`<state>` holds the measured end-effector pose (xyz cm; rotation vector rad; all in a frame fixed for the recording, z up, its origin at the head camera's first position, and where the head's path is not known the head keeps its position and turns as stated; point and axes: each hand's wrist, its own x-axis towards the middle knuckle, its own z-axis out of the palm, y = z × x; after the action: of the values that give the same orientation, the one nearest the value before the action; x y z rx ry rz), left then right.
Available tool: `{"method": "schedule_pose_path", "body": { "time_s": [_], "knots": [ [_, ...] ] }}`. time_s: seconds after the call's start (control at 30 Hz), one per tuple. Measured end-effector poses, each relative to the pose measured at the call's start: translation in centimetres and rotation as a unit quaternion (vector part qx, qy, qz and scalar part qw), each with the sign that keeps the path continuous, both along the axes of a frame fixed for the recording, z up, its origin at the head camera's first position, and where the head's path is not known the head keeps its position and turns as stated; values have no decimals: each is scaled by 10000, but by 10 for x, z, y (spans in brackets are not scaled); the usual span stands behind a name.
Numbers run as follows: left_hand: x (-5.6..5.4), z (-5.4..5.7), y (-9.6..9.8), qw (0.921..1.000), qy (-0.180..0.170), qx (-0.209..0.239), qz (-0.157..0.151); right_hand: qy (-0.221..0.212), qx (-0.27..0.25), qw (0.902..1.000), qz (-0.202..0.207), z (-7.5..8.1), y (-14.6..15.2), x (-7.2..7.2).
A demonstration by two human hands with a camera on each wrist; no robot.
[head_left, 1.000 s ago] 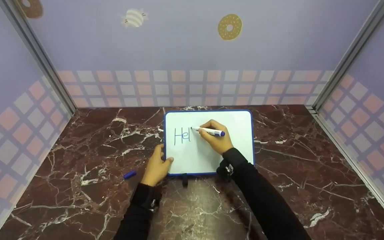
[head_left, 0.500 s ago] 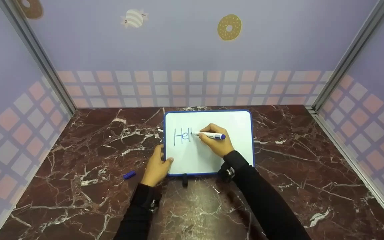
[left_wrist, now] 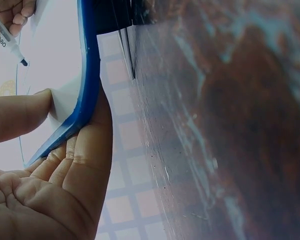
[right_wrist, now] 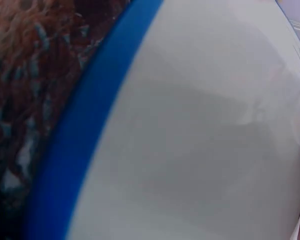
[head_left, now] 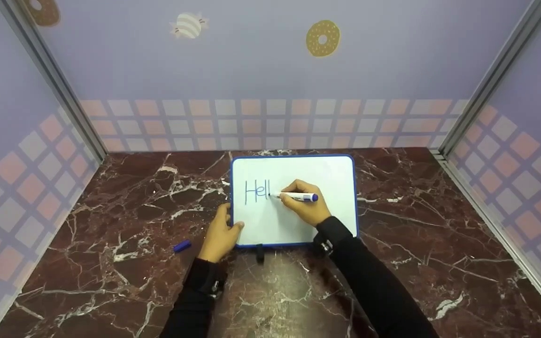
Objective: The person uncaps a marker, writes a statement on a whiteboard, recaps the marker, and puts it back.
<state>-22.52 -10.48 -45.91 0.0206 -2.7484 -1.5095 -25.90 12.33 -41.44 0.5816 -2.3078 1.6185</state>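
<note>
A whiteboard with a blue frame stands on the marbled table, carrying the blue handwritten letters "Hell". My left hand grips its lower left edge; in the left wrist view the thumb lies over the front and the fingers go behind the frame. With my right hand I pinch a white marker with a blue end. Its dark tip touches the board at the foot of the last "l". The right wrist view mostly holds the board's white surface.
A blue marker cap lies on the table left of my left hand. A small black piece sticks out below the board's bottom edge. Patterned walls enclose the back and both sides.
The marker and my right hand have moved downward, drawing a second "l", so "Hel" now reads "Hell". My left hand and the board stay in place.
</note>
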Motion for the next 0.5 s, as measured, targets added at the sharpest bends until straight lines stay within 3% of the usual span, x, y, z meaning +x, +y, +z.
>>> {"method": "schedule_pose_path", "body": {
  "time_s": [0.5],
  "knots": [
    [1, 1, 0, 10000, -16, 35, -59, -47, 143, 9998, 162, -1, 4, 4]
  ]
}}
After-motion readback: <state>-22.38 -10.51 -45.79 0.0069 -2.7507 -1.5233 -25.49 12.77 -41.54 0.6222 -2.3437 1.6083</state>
